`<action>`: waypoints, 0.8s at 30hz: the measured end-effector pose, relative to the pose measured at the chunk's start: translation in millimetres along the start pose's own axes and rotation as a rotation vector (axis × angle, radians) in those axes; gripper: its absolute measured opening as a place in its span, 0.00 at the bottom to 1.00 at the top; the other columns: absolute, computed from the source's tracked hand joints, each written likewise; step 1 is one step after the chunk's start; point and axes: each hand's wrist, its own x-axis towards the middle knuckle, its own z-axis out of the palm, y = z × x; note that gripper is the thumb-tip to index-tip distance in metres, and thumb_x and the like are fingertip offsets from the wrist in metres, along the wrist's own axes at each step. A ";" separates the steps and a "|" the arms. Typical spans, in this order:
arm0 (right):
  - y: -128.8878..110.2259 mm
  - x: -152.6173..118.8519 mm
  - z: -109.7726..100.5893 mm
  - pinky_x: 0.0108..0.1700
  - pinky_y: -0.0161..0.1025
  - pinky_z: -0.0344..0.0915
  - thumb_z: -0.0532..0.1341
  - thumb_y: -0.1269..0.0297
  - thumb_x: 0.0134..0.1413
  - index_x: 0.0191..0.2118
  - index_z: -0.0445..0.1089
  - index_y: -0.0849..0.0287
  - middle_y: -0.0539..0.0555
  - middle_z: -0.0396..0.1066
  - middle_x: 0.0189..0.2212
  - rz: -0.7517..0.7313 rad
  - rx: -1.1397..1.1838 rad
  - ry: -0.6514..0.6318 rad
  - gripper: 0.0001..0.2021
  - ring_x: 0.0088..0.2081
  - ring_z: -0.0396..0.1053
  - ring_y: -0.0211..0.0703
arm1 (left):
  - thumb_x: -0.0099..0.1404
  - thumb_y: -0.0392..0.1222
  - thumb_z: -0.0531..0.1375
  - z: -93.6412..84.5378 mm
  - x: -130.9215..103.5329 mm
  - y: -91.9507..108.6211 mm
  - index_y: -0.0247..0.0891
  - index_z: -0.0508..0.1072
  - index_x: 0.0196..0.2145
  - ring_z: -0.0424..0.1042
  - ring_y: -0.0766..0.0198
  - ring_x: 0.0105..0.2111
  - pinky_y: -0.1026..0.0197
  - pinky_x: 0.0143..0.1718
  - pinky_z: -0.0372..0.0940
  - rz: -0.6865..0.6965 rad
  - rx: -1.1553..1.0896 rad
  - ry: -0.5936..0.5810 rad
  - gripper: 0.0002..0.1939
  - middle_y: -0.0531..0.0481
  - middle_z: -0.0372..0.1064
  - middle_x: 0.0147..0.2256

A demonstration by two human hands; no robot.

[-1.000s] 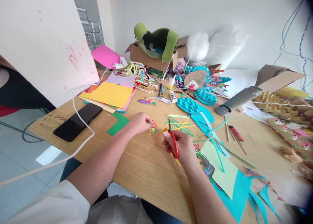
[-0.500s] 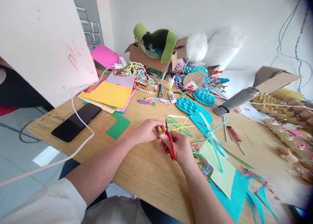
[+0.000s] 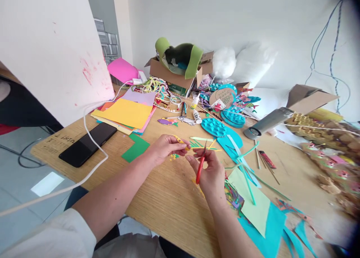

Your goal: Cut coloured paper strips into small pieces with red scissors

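My left hand [image 3: 165, 150] pinches a small yellow paper piece [image 3: 179, 139] with what look like holes in it. Just to its right, my right hand [image 3: 209, 171] is closed round red-handled scissors [image 3: 200, 168], whose blades point up and away from me. A small gap separates the scissors from the yellow piece. Below my left hand, tiny yellow and green paper bits [image 3: 173, 157] are scattered on the wooden table [image 3: 165, 198]. Thin green and yellow paper strips [image 3: 208, 143] lie crossed just beyond my right hand.
On the left are a black phone [image 3: 87, 144], a white cable [image 3: 97, 145], green paper [image 3: 136, 147] and a coloured paper stack [image 3: 126, 111]. Glue bottles [image 3: 197, 117] stand farther back. A metal flask [image 3: 268, 123] and pale green paper [image 3: 254, 201] are on the right.
My hands have drawn apart, the scissors moving right, away from the yellow piece. The yellow piece and the small bits under my left hand now show. The camera view has shifted slightly.
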 end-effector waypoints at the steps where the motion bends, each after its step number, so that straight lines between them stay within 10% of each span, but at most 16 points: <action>1: 1.2 1.3 0.7 0.35 0.41 0.63 0.67 0.53 0.44 0.35 0.66 0.58 0.57 0.73 0.36 -0.029 -0.066 0.042 0.17 0.32 0.65 0.44 | 0.48 0.40 0.69 0.2 -0.7 1.2 0.31 0.79 0.32 0.73 0.66 0.29 0.62 0.36 0.68 -0.025 -0.045 -0.017 0.13 0.43 0.75 0.34; 17: -1.2 6.3 0.2 0.36 0.37 0.63 0.67 0.61 0.47 0.32 0.65 0.58 0.50 0.67 0.30 0.144 0.503 -0.094 0.11 0.32 0.66 0.39 | 0.44 0.31 0.69 -3.2 -1.8 11.1 0.34 0.74 0.40 0.69 0.70 0.23 0.65 0.28 0.64 -0.077 -0.139 0.021 0.22 0.53 0.70 0.27; 24: -2.6 7.8 -2.7 0.32 0.34 0.62 0.68 0.63 0.46 0.31 0.66 0.57 0.49 0.67 0.28 0.168 0.566 -0.023 0.10 0.30 0.65 0.37 | 0.43 0.32 0.69 -2.7 -5.6 16.1 0.33 0.76 0.38 0.68 0.69 0.24 0.64 0.30 0.62 -0.082 0.171 -0.038 0.21 0.52 0.70 0.25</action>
